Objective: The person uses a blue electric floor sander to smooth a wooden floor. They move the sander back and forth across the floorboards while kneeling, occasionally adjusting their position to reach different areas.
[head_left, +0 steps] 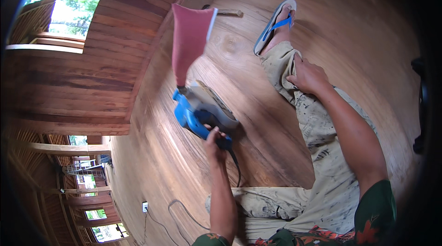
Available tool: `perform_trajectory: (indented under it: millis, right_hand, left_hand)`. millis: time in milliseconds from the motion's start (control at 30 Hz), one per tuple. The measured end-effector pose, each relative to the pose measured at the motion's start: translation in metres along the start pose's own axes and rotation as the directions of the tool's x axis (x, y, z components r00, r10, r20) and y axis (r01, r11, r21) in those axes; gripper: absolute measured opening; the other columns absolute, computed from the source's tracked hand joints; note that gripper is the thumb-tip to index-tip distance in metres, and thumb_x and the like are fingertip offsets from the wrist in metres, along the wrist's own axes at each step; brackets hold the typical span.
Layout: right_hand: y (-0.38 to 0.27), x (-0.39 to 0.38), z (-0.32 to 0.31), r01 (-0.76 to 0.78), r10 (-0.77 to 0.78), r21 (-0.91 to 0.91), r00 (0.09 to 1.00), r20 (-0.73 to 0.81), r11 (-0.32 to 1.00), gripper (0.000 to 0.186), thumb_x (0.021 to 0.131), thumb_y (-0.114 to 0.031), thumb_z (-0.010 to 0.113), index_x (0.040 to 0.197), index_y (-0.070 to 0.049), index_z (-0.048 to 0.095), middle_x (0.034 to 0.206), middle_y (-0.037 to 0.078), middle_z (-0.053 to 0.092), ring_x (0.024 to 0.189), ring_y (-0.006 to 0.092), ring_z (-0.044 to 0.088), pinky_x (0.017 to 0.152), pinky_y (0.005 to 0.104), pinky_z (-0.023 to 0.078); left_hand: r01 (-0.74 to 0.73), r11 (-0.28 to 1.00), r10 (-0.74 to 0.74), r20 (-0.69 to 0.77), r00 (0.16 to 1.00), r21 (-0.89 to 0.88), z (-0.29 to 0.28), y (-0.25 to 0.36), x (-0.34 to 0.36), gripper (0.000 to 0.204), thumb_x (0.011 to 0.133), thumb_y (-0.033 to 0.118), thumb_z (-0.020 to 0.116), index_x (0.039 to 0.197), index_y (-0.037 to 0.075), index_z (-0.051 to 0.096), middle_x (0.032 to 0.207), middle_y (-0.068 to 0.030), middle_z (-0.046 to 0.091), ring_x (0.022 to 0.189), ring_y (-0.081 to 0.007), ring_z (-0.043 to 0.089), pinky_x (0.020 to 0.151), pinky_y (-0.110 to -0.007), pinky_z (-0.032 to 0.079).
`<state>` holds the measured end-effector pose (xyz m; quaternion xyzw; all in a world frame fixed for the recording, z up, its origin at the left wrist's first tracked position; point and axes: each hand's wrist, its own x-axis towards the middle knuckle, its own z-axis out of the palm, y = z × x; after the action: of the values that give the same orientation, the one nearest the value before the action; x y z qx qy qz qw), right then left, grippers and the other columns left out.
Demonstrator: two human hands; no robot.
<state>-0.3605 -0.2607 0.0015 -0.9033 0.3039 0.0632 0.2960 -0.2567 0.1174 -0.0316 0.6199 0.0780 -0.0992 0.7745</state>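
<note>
My left hand is wrapped around the rear handle of a blue belt sander. The sander is tilted on its side, its grey belt housing turned to the right; whether it touches the wooden floor I cannot tell. A faded red dust bag sticks out from its far end. From the handle a black cord runs down toward me. My right hand is closed around the lower part of my paint-stained beige trouser leg, just above the ankle.
A plank wall with a window opening rises at the left. Behind the dust bag lies a wooden-handled tool, partly hidden. My foot in a blue-strapped flip-flop rests on the floor. A white socket with cords lies lower left; a ladder stands farther off.
</note>
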Motion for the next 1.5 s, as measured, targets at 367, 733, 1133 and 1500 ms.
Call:
perform_trajectory:
  millis: [367, 733, 1133, 1500]
  right_hand:
    - [-0.01, 0.005, -0.003, -0.041, 0.043, -0.065, 0.999, 0.025, 0.997, 0.084, 0.093, -0.042, 0.068, 0.157, 0.0, 0.034, 0.135, 0.027, 0.061, 0.114, 0.0406, 0.067, 0.094, 0.0493, 0.056]
    - [-0.009, 0.004, 0.002, -0.018, 0.017, -0.113, 1.0, -0.014, 0.993, 0.085, 0.093, -0.043, 0.068, 0.157, -0.001, 0.033, 0.136, 0.024, 0.061, 0.114, 0.0409, 0.067, 0.095, 0.0494, 0.055]
    - [-0.003, -0.001, 0.001, -0.008, 0.006, -0.05, 0.999, -0.032, 0.999, 0.083, 0.091, -0.043, 0.069, 0.155, -0.002, 0.036, 0.137, 0.024, 0.061, 0.116, 0.0398, 0.067, 0.096, 0.049, 0.055]
    - [-0.004, 0.001, 0.001, -0.005, 0.004, -0.049, 1.0, -0.004, 0.999, 0.085, 0.092, -0.043, 0.068, 0.157, 0.0, 0.034, 0.14, 0.024, 0.059, 0.119, 0.0412, 0.065, 0.098, 0.049, 0.054]
  left_hand:
    - [0.008, 1.0, -0.01, 0.097, 0.995, 0.017, 0.029, 0.081, 0.324, 0.021, 0.09, 0.002, 0.067, 0.097, 0.018, 0.055, 0.069, 0.0028, 0.05, 0.054, -0.011, 0.052, 0.052, -0.029, 0.05]
    - [-0.04, 0.999, 0.038, 0.076, 0.996, 0.023, 0.005, 0.057, 0.223, 0.025, 0.086, 0.0, 0.068, 0.1, 0.015, 0.055, 0.07, -0.0008, 0.052, 0.052, -0.0137, 0.052, 0.05, -0.031, 0.049]
    - [0.048, 0.999, -0.048, -0.004, 0.999, -0.023, -0.028, -0.008, -0.035, 0.032, 0.089, 0.0, 0.069, 0.111, 0.017, 0.053, 0.066, 0.0015, 0.048, 0.055, -0.013, 0.05, 0.057, -0.03, 0.046]
    - [-0.012, 1.0, 0.012, -0.022, 1.0, 0.001, -0.036, 0.022, 0.063, 0.03, 0.087, 0.002, 0.07, 0.108, 0.014, 0.054, 0.064, -0.0009, 0.051, 0.052, -0.0147, 0.053, 0.052, -0.032, 0.049]
